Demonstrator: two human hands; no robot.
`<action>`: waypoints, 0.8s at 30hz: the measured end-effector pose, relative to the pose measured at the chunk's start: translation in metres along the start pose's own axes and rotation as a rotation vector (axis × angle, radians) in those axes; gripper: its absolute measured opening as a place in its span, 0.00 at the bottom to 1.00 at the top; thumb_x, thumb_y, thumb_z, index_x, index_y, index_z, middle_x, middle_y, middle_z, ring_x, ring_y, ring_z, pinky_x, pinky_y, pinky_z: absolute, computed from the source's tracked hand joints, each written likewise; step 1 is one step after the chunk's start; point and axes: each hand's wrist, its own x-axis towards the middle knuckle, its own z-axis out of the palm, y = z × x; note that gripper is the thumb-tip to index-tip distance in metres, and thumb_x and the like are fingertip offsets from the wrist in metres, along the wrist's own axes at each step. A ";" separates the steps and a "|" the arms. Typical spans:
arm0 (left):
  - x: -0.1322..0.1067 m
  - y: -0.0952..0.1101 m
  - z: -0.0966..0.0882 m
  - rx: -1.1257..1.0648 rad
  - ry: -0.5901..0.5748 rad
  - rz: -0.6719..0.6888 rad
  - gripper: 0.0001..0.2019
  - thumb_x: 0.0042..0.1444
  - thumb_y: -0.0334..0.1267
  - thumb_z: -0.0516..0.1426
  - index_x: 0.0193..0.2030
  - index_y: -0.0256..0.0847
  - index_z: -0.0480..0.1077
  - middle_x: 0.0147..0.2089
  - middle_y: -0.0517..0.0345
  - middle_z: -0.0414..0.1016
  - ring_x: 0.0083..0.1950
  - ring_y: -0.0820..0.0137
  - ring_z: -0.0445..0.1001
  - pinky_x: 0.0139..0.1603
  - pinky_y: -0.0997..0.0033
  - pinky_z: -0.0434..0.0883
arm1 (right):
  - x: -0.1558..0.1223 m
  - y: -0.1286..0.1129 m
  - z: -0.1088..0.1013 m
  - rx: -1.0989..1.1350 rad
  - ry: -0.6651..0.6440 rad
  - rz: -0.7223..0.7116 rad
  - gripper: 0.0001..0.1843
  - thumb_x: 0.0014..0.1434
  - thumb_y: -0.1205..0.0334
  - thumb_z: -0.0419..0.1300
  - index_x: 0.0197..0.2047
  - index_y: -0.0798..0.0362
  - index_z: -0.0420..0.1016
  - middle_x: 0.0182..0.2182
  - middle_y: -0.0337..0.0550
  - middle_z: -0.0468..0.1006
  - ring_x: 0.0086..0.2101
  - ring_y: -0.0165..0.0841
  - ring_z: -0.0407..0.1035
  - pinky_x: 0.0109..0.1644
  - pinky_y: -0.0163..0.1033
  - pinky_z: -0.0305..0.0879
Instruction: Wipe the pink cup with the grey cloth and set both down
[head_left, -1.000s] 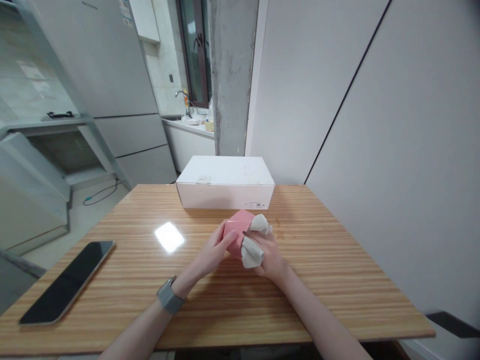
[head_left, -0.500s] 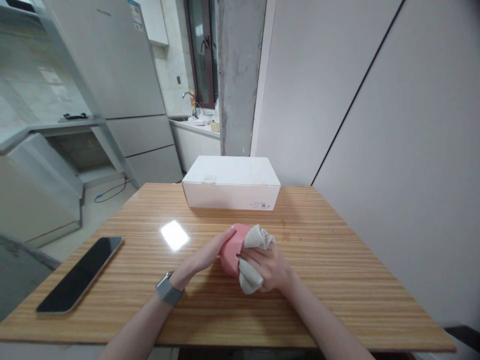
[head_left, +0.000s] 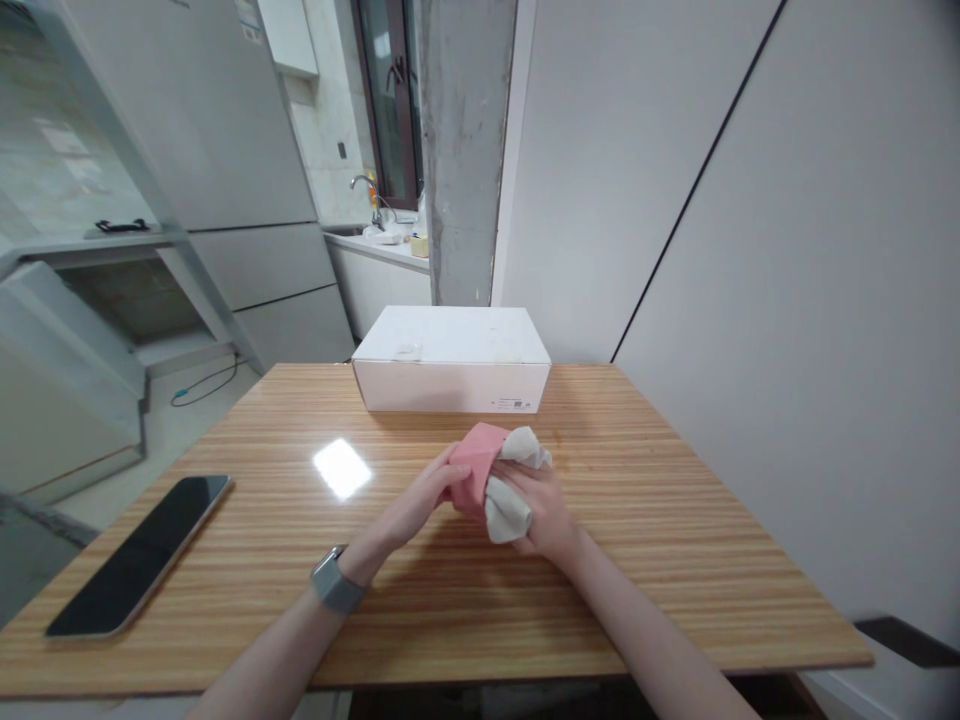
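Observation:
A pink bowl-like container (head_left: pixel 474 455) is tilted on its side above the middle of the table, its opening turned to the right. My left hand (head_left: pixel 429 492) grips it from the left, thumb on the near wall and the other fingers hidden behind it. A bunched light grey cloth (head_left: pixel 508 512) is in my right hand (head_left: pixel 541 500), whose fingers push it into the opening. Part of the cloth sticks out above and below those fingers. Most of the inside of the pink container is hidden by the cloth and hand.
On the wooden table (head_left: pixel 652 560) a white box (head_left: pixel 454 385) stands at the back edge. A black-screened phone (head_left: pixel 142 560) lies at the left. A pale wall (head_left: pixel 712 250) rises along the right side. Beyond the table are a fridge (head_left: pixel 202 130) and a sink faucet (head_left: pixel 367 190).
Both hands have raised the pink container slightly, and its opening has turned a little. The right hand with the cloth has shifted upward with it. The whole view has shifted slightly.

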 end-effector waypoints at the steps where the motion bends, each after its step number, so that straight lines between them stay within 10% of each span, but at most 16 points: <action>1: 0.002 -0.001 0.000 -0.052 0.041 0.006 0.21 0.57 0.48 0.54 0.53 0.37 0.68 0.52 0.50 0.74 0.52 0.61 0.71 0.55 0.60 0.66 | 0.000 -0.002 0.000 -0.071 -0.037 -0.064 0.21 0.58 0.61 0.47 0.52 0.58 0.68 0.43 0.53 0.78 0.45 0.41 0.72 0.50 0.48 0.66; 7: 0.002 0.009 -0.001 -0.095 0.162 -0.082 0.22 0.55 0.54 0.55 0.37 0.34 0.75 0.38 0.51 0.80 0.46 0.62 0.74 0.54 0.64 0.66 | 0.008 -0.015 0.000 -0.234 -0.090 -0.273 0.21 0.61 0.62 0.45 0.52 0.61 0.70 0.41 0.53 0.80 0.43 0.38 0.72 0.45 0.44 0.66; 11: -0.001 0.011 -0.009 0.074 0.134 -0.107 0.23 0.54 0.55 0.55 0.41 0.34 0.76 0.46 0.52 0.79 0.56 0.60 0.70 0.65 0.61 0.56 | 0.007 -0.015 0.000 -0.216 -0.118 -0.243 0.22 0.59 0.61 0.47 0.52 0.63 0.69 0.42 0.53 0.79 0.44 0.38 0.72 0.43 0.43 0.66; 24: -0.004 0.009 -0.002 0.340 0.035 0.066 0.22 0.61 0.51 0.49 0.51 0.38 0.73 0.54 0.52 0.75 0.58 0.59 0.69 0.63 0.59 0.59 | 0.001 0.000 0.003 0.213 0.014 0.197 0.15 0.56 0.59 0.45 0.42 0.52 0.68 0.39 0.49 0.76 0.42 0.40 0.71 0.48 0.47 0.65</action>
